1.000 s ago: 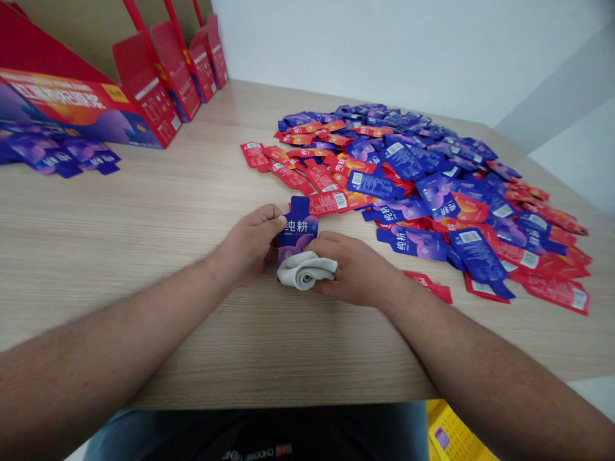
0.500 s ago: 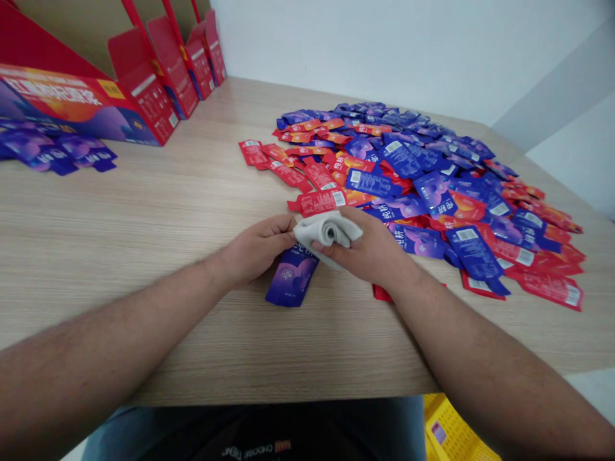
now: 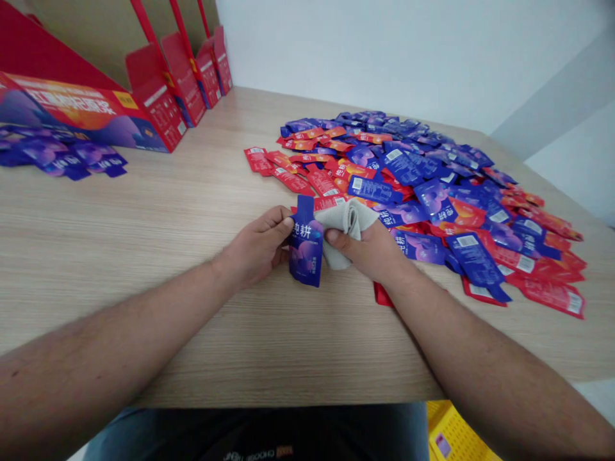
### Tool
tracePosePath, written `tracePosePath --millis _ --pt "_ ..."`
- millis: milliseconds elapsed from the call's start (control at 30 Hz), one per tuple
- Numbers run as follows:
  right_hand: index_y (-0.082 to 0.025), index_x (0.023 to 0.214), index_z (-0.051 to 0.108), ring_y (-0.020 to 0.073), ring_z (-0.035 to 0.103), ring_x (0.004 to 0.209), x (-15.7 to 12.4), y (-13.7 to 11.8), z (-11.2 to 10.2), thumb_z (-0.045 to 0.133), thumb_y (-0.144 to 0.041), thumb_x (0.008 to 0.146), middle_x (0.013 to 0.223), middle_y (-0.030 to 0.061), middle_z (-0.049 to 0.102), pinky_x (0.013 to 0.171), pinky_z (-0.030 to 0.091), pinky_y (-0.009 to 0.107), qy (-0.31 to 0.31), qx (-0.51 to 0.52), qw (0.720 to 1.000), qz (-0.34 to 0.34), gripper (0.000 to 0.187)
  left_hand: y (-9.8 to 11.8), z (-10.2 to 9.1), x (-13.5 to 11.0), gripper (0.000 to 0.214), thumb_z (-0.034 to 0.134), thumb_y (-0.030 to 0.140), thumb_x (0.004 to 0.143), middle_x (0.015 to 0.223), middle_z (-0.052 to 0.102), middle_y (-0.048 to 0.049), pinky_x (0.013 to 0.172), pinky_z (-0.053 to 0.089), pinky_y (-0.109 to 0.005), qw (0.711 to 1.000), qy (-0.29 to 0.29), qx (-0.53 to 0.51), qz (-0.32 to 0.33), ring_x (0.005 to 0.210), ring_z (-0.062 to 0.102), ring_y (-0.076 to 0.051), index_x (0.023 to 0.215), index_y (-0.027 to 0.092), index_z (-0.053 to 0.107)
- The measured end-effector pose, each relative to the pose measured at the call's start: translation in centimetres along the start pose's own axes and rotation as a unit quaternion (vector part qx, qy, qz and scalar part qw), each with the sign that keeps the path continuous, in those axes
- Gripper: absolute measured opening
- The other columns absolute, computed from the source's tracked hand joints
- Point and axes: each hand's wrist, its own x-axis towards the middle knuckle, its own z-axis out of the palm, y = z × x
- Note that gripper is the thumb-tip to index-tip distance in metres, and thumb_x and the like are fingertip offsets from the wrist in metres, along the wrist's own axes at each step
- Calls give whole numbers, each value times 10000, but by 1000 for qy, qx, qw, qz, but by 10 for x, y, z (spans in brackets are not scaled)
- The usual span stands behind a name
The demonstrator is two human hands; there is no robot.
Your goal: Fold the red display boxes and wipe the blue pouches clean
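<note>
Between thumb and fingers, my left hand (image 3: 262, 245) grips a blue-purple pouch (image 3: 306, 246) by its left edge, spout end up, its printed front towards me. My right hand (image 3: 372, 246) is closed on a folded grey-white cloth (image 3: 340, 224), the thumb pressing it from the near side. The cloth is right beside the pouch's right edge; whether they touch I cannot tell. Just beyond my hands spreads a big heap of blue pouches (image 3: 473, 256) and red pouches (image 3: 552, 294), lying at all angles.
Red and purple cartons (image 3: 158, 112) with raised flaps stand at the back left. Before them lies a small group of blue pouches (image 3: 62, 155). A white wall (image 3: 384, 51) borders the wooden table (image 3: 192, 205). Below its front edge, at right, is a yellow perforated crate (image 3: 456, 435).
The cloth has come off the pouch's top and moved right with my right hand. My left hand has raised the pouch more upright, so its spout end now shows.
</note>
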Motion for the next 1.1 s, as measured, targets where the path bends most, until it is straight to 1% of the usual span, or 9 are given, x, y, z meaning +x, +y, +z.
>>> tracePosePath --millis 100,200,300,500,600,700,800,1033,1100 --pt "-219 1047 636 206 660 806 -5 0 9 683 -498 875 933 21 716 723 531 345 4 17 1000 8 331 -5 -1 0 152 584 318 900 681 537 43 557 431 -227 998 13 51 19 559 510 -98 858 200 497" --pt "-233 1071 663 218 674 867 -8 -5 17 693 -467 871 986 25 728 775 535 362 16 -12 1000 10 309 -9 -2 -2 273 710 268 781 829 637 15 646 471 -253 987 37 141 69 715 581 -136 982 196 539" --pt "-240 1112 682 243 674 953 -10 -13 20 698 -453 862 1066 44 729 843 529 396 27 -72 997 15 328 -10 -3 -2 317 759 197 697 879 673 -1 712 489 -272 970 50 215 107 818 593 -170 956 187 576" --pt "-234 1045 676 248 676 900 -7 -13 17 672 -456 874 1009 48 735 795 531 392 93 -136 986 21 281 -4 2 -1 108 650 191 762 789 678 -16 721 531 -300 999 4 44 30 724 613 -154 866 163 648" --pt "-241 1064 669 259 678 891 -5 -9 15 648 -451 888 987 44 737 769 524 403 109 -155 982 26 274 -2 3 -4 142 638 267 788 782 684 -42 671 548 -318 999 -24 -22 11 718 634 -177 855 144 657" --pt "-243 1093 665 264 677 922 -4 -7 14 636 -444 900 1022 46 736 778 518 405 112 -163 980 23 281 -3 2 -4 223 651 348 821 839 712 -73 708 565 -348 999 -45 10 17 787 670 -211 879 135 673" --pt "-238 1080 673 265 671 934 -4 -8 12 637 -456 900 1034 56 733 782 513 395 114 -187 976 15 285 -7 0 -2 210 640 356 855 825 715 -58 736 569 -336 998 -24 58 21 780 678 -197 837 149 667" --pt "-219 1045 677 251 648 907 -5 -14 5 661 -438 882 984 65 706 765 498 361 113 -253 960 -34 273 -7 0 -1 149 605 265 875 680 650 7 600 570 -303 997 2 82 1 612 635 -151 769 185 538" --pt "-213 1005 666 239 636 882 -8 -17 6 687 -394 864 941 58 688 742 483 344 72 -266 960 -52 230 -6 1 -1 166 591 227 878 640 602 30 548 524 -237 997 16 72 13 564 586 -113 747 184 498"
